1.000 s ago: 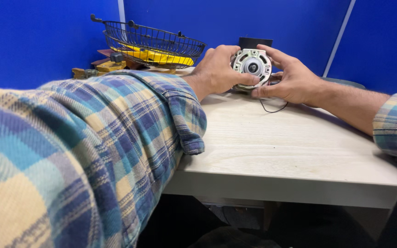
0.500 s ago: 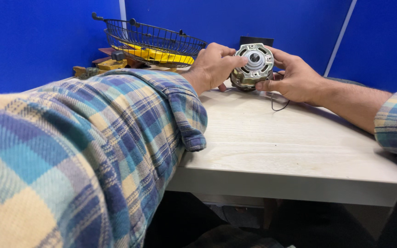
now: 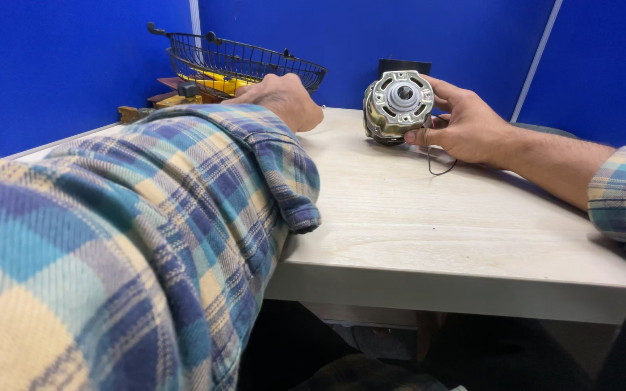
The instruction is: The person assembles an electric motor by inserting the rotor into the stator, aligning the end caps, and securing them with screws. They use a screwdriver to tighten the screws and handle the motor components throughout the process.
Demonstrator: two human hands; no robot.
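- Motor (image 3: 398, 106), round and metal, stands on my tabletop (image 3: 429, 224) near its far edge.
- Right hand (image 3: 465, 127) is curled around the motor's side, thumb on its rim.
- Left hand (image 3: 284, 98) is loosely curled, holding nothing, beside the wire basket (image 3: 244, 65).
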